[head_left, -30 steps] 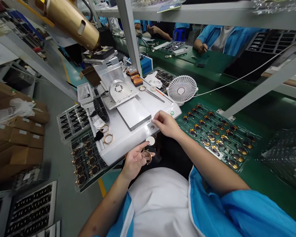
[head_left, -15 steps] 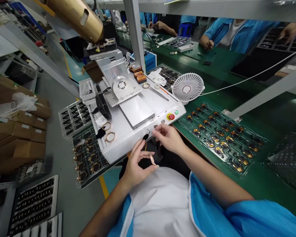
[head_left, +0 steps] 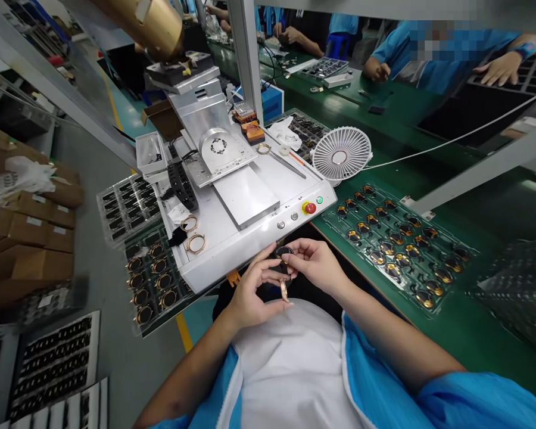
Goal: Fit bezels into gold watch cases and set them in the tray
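Note:
My left hand (head_left: 254,293) pinches a gold-coloured ring (head_left: 284,290) on edge between thumb and fingers, in front of my white shirt. Just above it, my right hand (head_left: 318,265) grips a small round black disc (head_left: 284,252) between thumb and fingers. The left fingertips reach up to the disc's side; whether they also bear on it I cannot tell. Both hands are in front of the white machine (head_left: 232,261). Two more gold rings, one nearer (head_left: 196,243) and one behind it (head_left: 189,224), lie on the machine's left front corner.
A clear tray (head_left: 402,244) of round black-and-gold parts lies on the green table at right. Another tray (head_left: 154,280) of ringed discs sits at left. A red button (head_left: 310,208) is on the machine's front; a white fan (head_left: 342,154) stands behind. Co-workers sit across.
My right hand has come down beside my left and now grips the black disc, which was at my left fingertips. The ring stays in my left hand. The view has shifted slightly.

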`<state>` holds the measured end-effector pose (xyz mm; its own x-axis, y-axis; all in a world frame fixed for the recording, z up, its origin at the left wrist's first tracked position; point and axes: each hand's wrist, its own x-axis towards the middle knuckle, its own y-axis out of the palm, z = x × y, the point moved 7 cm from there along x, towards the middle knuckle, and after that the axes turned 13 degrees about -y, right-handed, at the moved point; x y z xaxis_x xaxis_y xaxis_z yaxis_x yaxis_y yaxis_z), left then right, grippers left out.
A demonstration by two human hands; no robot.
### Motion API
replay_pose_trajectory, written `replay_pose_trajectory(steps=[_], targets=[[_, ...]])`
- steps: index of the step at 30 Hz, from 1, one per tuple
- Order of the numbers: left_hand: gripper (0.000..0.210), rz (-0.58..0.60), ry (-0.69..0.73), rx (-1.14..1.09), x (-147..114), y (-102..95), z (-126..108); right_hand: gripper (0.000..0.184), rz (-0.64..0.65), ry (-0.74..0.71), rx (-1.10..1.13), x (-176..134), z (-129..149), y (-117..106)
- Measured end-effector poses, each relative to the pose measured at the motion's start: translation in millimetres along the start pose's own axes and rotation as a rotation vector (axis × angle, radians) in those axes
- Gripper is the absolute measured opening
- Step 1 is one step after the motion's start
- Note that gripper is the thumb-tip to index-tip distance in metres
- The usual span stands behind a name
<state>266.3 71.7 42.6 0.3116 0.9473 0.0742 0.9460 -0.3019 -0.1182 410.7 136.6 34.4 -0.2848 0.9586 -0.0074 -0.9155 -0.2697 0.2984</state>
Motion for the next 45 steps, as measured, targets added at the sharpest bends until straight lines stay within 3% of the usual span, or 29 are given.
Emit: replay_pose_trajectory(steps=[7, 12, 17, 21, 24, 28, 35, 41, 45], targets=[[0.1, 0.06, 0.112, 0.313, -3, 6.5, 5, 0.047, -0.006, 0.071, 0.078, 2, -5, 0], [0.111, 0.078, 0.119, 0.34, -2, 10.7, 5, 0.048, -0.043, 0.08, 0.127, -1, -9, 0], [0.107, 0.066, 0.103, 0.067, -3, 6.3, -3, 0.046, -0.059, 0.085, 0.145, -4, -5, -3], [0.074, -0.058, 0.05, -0.353, -1, -12.8, -4, 0.046, -0.032, 0.106, 0.138, -8, 5, -1], [0.057, -0.158, -0.03, -0.513, 1, -20.5, 5, 0.046, 0.055, 0.206, 0.172, -16, 4, 13], [0.057, -0.207, -0.05, -0.547, 1, -17.9, 12, 0.047, 0.058, 0.274, 0.232, -27, 2, 31], [0.055, -0.279, -0.018, -0.451, -3, -20.3, 21, 0.033, -0.004, 0.089, 0.081, -26, 19, 40], [0.056, -0.273, 0.068, -0.372, -4, -23.3, 16, 0.028, 0.031, 0.018, 0.0, -26, 25, 45], [0.059, -0.329, 0.046, -0.355, -5, -26.8, 18, 0.028, 0.042, 0.0, 0.01, -26, 23, 48]])
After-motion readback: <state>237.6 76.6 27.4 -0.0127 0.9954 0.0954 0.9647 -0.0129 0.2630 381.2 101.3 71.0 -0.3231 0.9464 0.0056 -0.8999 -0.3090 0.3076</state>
